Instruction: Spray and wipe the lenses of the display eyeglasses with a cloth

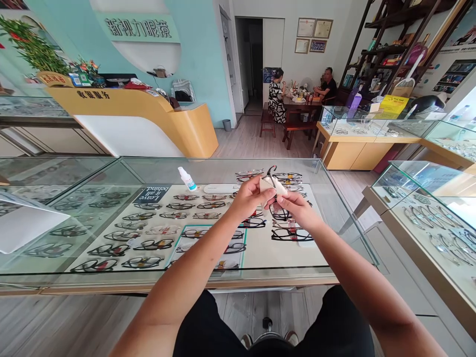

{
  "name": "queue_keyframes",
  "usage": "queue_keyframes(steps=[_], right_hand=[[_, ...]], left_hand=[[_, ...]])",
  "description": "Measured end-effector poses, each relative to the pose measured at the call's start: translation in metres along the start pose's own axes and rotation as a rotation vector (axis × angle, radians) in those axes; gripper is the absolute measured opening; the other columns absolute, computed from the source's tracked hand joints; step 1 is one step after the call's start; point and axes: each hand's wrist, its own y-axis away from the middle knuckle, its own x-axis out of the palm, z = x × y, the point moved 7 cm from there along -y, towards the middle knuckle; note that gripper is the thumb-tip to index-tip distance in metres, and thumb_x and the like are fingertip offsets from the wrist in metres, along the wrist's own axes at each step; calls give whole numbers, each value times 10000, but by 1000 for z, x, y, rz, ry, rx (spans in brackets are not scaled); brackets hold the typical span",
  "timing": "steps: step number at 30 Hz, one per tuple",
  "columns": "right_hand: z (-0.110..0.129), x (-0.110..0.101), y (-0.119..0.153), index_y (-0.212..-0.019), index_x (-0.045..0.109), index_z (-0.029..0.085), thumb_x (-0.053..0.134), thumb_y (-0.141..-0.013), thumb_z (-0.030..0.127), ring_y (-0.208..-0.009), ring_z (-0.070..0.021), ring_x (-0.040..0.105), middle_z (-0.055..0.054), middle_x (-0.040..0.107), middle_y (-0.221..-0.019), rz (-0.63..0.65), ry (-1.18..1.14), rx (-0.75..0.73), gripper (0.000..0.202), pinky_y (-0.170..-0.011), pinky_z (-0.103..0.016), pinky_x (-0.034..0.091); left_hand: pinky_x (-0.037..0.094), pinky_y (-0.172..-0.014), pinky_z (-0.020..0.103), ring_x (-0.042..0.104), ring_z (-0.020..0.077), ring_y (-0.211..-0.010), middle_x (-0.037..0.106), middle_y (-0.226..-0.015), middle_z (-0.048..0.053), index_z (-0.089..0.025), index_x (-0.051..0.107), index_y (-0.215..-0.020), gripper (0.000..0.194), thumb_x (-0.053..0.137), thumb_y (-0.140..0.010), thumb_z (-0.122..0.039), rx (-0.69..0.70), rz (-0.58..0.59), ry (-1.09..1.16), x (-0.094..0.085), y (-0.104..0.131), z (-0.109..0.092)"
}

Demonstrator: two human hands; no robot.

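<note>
My left hand [250, 196] is closed on a pale cleaning cloth [268, 183], which is folded around part of a pair of eyeglasses [272, 170]. A dark curved temple tip sticks up above the cloth. My right hand [297, 207] pinches the same eyeglasses from the right, its fingertips against the cloth. Fingers and cloth hide much of the frame. Both hands are above a glass display case [320, 260]. Beneath the glass, several eyeglass frames [292, 234] lie in rows. A white spray bottle [187, 179] with a blue label stands on the case, left of my hands.
A dark sign [152, 194] lies among the frames, and a white panel [28, 223] juts in at left. More glass cases [431, 208] stand to the right. Beyond are a wooden counter [148, 109] and two people at a table [297, 99].
</note>
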Motion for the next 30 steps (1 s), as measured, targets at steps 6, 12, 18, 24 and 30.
queue_keyframes(steps=[6, 12, 18, 24, 30], right_hand=[[0, 3, 0, -925, 885, 237, 789, -963, 758, -802, -215, 604, -52, 774, -835, 3, -7, 24, 531, -816, -370, 519], [2, -11, 1, -875, 885, 235, 785, -962, 756, -791, -217, 572, -52, 769, -817, -89, -13, 26, 538, -828, -374, 500], [7, -6, 1, -904, 887, 243, 770, -983, 749, -838, -225, 576, -58, 764, -862, -43, 30, -15, 526, -830, -372, 481], [7, 1, 2, -929, 874, 225, 736, -991, 780, -760, -194, 484, -48, 717, -825, 3, 94, -31, 576, -736, -350, 416], [9, -3, 3, -846, 859, 223, 766, -968, 762, -748, -204, 547, -53, 737, -790, -41, 21, 4, 561, -745, -361, 478]], left_hand=[[482, -503, 285, 582, 138, -513, 654, -674, -7, -193, 717, -892, 599, 774, -956, -786, -23, -92, -40, -14, -2, 14], [560, -727, 273, 693, 169, -820, 761, -971, 45, -163, 767, -1106, 512, 934, -893, -598, -67, 76, 63, -16, -4, 9], [555, -645, 282, 667, 138, -665, 736, -869, 6, -177, 706, -1143, 494, 967, -882, -505, -22, 116, 33, -3, 0, 3], [507, -517, 274, 594, 122, -516, 663, -710, -36, -189, 681, -1000, 493, 888, -933, -631, -1, 2, 19, -1, 0, 9], [549, -682, 270, 666, 153, -727, 683, -786, 4, -171, 709, -915, 596, 870, -898, -745, -46, -61, 53, -15, -3, 17]])
